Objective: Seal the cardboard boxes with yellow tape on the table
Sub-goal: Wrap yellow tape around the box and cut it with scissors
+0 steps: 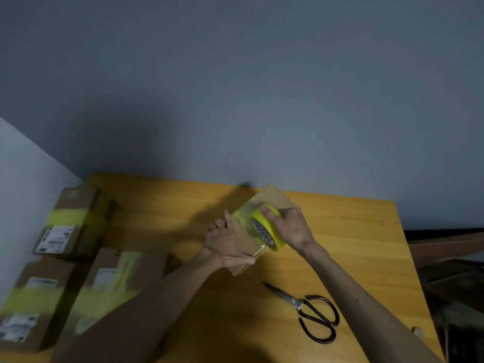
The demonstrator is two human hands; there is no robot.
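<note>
Grey painted wall (262, 87) is filling the upper half of the view, and below it a yellow-orange wooden table (353, 258) is spreading across the lower half. Three brown cardboard boxes with white labels are sitting along the table's left side, each already banded with yellow tape: the far labelled box (70, 224) by the wall, the near-left labelled box (34, 302) at the frame edge, and the tall middle box (115, 279) just beside both, partly hidden by the left forearm. Near the table's centre, a smaller brown cardboard box (272, 197) is resting tilted relative to the table edges, its top partly covered in glossy yellow tape. The left hand (225, 242) is lying flat and spread on the box's near-left side, pressing against it with fingers extended. The right hand (290, 226) is curling around a roll of yellow adhesive tape (264, 226), gripping it from above, with the roll standing on edge on top of the box. A patterned inner core is showing inside the roll. A pair of black-handled metal scissors (306, 307) is lying closed on the table, near the box on the side towards the camera and under the right forearm's line, touching neither hand. A small pale object (417, 331) is sitting at the table's right edge; what it is cannot be told.
</note>
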